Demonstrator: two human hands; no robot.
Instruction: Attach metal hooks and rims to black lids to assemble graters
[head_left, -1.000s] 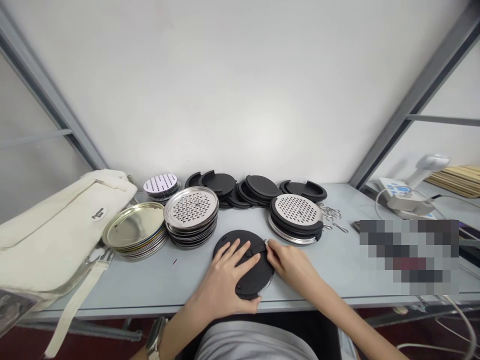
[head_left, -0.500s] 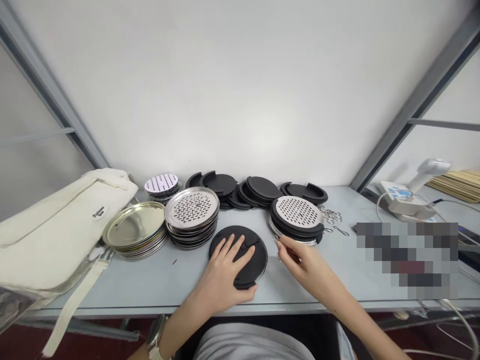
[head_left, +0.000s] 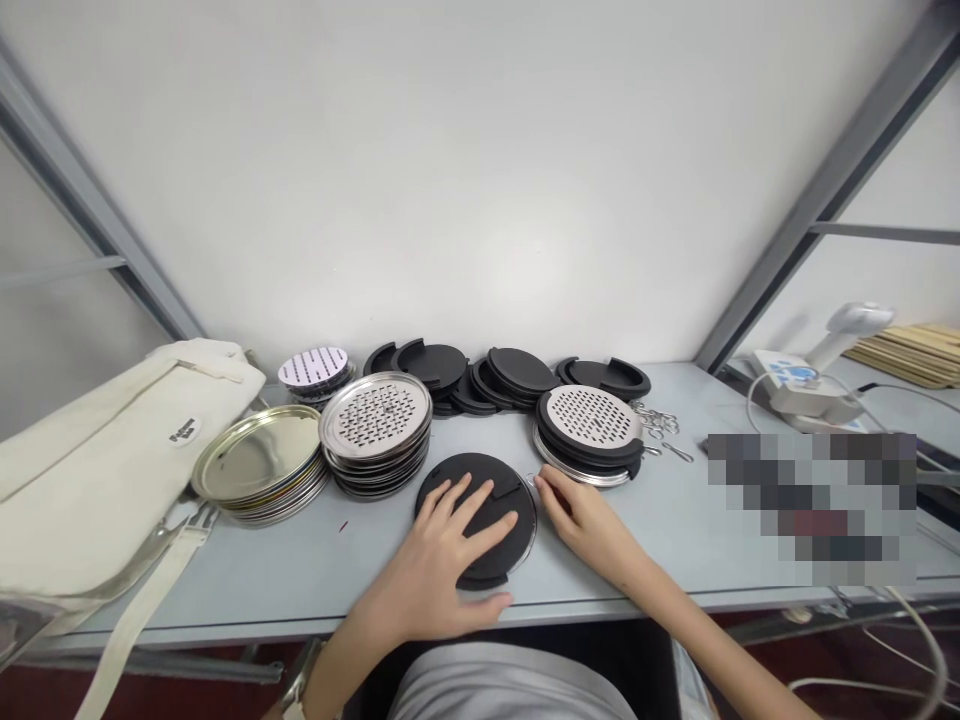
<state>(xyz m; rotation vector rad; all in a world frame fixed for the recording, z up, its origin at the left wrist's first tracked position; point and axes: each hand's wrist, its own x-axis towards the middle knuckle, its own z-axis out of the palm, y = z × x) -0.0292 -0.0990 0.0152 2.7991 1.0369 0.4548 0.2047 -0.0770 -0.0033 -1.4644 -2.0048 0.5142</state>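
Observation:
My left hand (head_left: 450, 565) lies with fingers spread across a round black disc (head_left: 472, 478) near the table's front edge. A thin rim shows along the disc's right side, and a short black tab lies on its face. At that right edge, my right hand (head_left: 581, 515) pinches a small metal wire clip (head_left: 531, 481), mostly covered by the fingertips. Just behind the right hand sits a stack topped by a perforated metal grater disc (head_left: 592, 415) in a black holder (head_left: 628, 455). Several loose metal clips (head_left: 660, 420) lie to the right of that stack.
Left of the disc stand stacks of grater discs (head_left: 375, 415) and gold-coloured lids (head_left: 262, 455). Black holders (head_left: 521, 370) line the wall behind. A cream bag (head_left: 112, 450) fills the far left. On the right are a white device (head_left: 814, 390) with cables and a blurred patch.
My right hand has moved left, bringing the clip up to the disc's right edge. My left hand stays on the disc with its fingers slightly shifted. The view has shifted a little.

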